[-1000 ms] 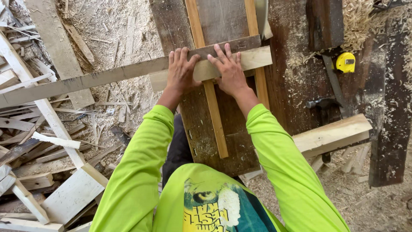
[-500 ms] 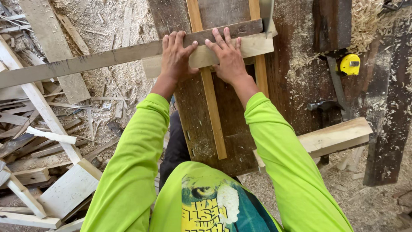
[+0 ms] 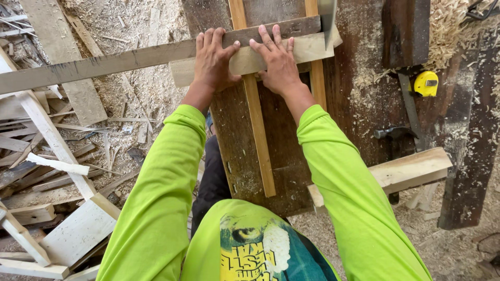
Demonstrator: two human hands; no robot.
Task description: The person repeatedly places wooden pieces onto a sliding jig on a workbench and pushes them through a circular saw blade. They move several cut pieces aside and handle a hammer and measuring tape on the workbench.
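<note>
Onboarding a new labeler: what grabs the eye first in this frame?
Two bright lime-green sleeves run up the middle to the left hand and right hand, both pressed flat on a long grey board laid across a dark workbench. A yellow tape measure sits at the bench's right, a hammer below it. Scrap wood offcuts and sawdust cover the floor at left.

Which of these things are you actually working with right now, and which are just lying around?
In use: left hand, right hand, long grey plank, pale board beneath, saw table.

Lying about: yellow tape measure, hammer, offcut pile, sawdust.
</note>
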